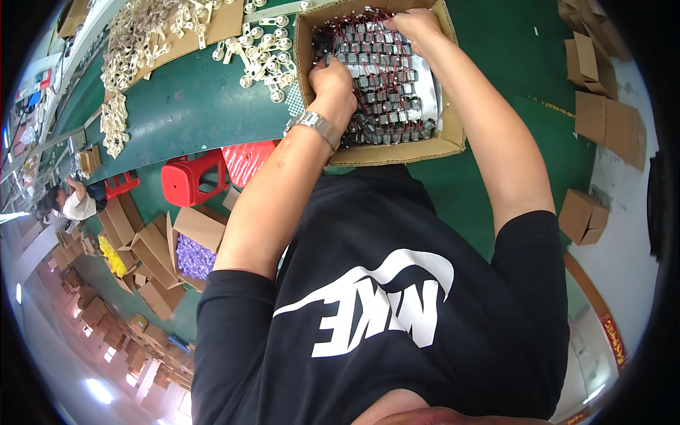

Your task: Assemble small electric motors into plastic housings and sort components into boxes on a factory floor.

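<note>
"Where are the parts [382, 81]?"
"In rows, inside the carton [453, 120]."
"And the hands?"
"Left hand [334, 88] (watch [315, 125] on its wrist) curls by the carton's left; right hand [419, 30] bends at the far right. Fingertips show poorly; I can't tell what either grasps."

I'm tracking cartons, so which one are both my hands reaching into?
The carton at top centre, holding rows of red-wired dark parts: your left hand and right hand both reach in, while other cartons stand apart.

Green floor [506, 78], red stools [182, 181], white wall [627, 202]
</note>
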{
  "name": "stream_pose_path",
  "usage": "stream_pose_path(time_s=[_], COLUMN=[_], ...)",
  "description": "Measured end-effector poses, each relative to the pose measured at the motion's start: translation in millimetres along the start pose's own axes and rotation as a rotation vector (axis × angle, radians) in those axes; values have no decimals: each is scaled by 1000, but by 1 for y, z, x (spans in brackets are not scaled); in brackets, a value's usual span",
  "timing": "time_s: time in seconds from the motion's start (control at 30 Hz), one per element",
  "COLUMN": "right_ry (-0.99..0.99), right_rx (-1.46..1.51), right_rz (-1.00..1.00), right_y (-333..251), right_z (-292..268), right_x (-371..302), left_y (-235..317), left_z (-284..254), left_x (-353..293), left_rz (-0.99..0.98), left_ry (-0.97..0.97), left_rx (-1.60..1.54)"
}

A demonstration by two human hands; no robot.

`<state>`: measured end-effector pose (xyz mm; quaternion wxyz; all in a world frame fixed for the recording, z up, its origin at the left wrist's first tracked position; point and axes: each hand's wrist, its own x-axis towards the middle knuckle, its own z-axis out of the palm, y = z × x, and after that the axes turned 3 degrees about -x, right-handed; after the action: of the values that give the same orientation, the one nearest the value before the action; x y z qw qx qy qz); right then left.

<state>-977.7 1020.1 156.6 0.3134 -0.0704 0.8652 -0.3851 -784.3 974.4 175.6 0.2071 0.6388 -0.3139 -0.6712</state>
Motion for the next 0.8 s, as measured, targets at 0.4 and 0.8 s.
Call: stream_pose_path(time_s=[0.4, 0.8], right_ry=[-164, -122], right_rx=[-495, -553], right_rz=[-422, -441], right_y=[-29, -23], right_z=[-28, -19], right_x=[-36, -27], left_y=[1, 4], left_z=[-11, -49], left_x=[-30, -73], left_rz=[249, 270], left_ry=[5, -318], left_rx=[427, 696])
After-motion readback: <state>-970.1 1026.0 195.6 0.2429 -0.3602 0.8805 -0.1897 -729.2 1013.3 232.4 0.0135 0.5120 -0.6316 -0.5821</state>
